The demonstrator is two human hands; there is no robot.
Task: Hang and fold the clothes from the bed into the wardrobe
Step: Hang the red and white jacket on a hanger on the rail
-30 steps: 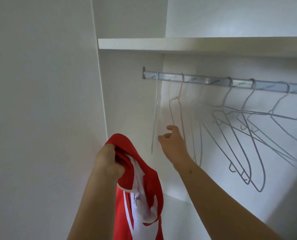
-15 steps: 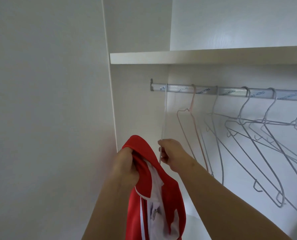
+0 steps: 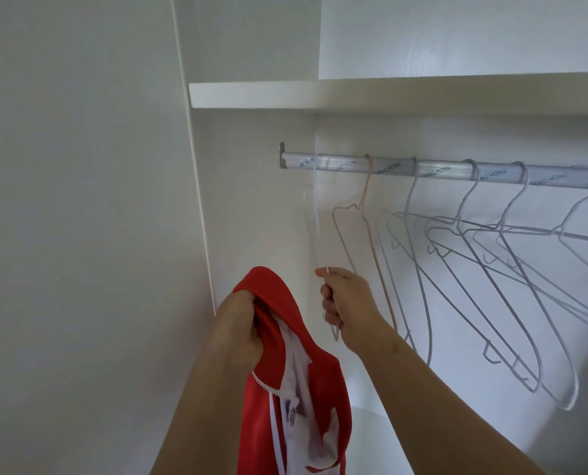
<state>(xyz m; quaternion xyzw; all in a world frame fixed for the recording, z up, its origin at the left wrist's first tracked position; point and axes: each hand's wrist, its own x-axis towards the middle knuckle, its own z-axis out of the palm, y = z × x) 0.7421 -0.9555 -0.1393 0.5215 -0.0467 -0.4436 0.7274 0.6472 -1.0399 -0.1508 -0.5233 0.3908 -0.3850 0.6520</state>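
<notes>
The left hand (image 3: pixel 239 323) is closed tightly on one red garment (image 3: pixel 275 286). Its fingers are curled into the cloth near the top, and the rest of the garment hangs down below this hand, in front of the forearm. The garment has white parts inside, thin white stripes and a small white zigzag edge.

Just to the right of the left hand, and a little higher, is the right hand (image 3: pixel 349 303). Its fingers are curled around the thin wire of one white hanger (image 3: pixel 317 221). This hanger goes up from the right hand toward the rod (image 3: pixel 439 169). It is very blurred, so I cannot tell if its hook is on the rod or off it.

The rod is well above both hands and has blue letters printed on it. To the right of the right hand, one pink hanger (image 3: pixel 368 200) hangs from the rod, close to the hand's knuckles. Further right I count four pale grey hangers (image 3: pixel 470 234), their hooks over the rod, the last one at the edge of the view. All five are bare.

Above the rod there is one white shelf (image 3: pixel 354 94) of the wardrobe (image 3: pixel 251 200).
</notes>
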